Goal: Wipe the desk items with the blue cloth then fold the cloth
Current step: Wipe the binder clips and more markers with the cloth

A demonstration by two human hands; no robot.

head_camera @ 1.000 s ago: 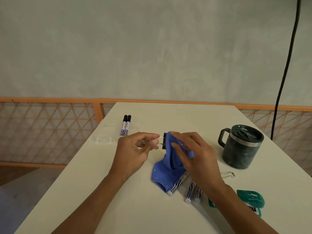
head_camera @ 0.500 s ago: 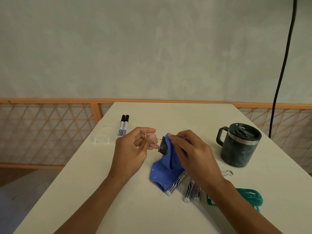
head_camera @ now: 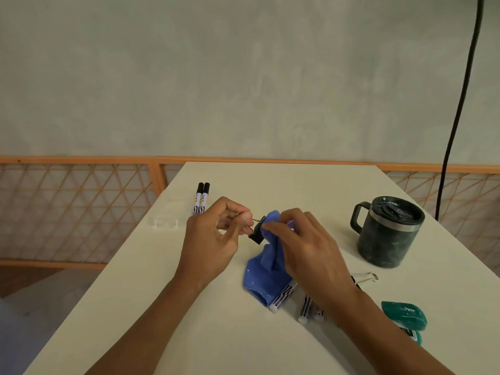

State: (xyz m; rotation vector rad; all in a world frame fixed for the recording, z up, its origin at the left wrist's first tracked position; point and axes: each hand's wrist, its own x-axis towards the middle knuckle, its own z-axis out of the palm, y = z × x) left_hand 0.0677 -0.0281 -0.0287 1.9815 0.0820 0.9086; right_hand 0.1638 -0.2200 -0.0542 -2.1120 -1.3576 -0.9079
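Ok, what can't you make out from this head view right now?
All in the head view:
- binder clip: far side hidden by the blue cloth and right hand; left hand covers its wire handle ends.
- markers by the cloth: upper ends hidden under cloth and right forearm.
- second clip: body behind the right wrist.
- green item: partly behind the forearm, kind unclear.
- marker print: too small.

Pale wall [head_camera: 243, 77] at twelve o'clock. Orange lattice rail [head_camera: 81, 160] runs nine to three behind the cream desk [head_camera: 297, 185]. Black cable [head_camera: 460, 104] hangs at two. Floor [head_camera: 35, 282] at eight.
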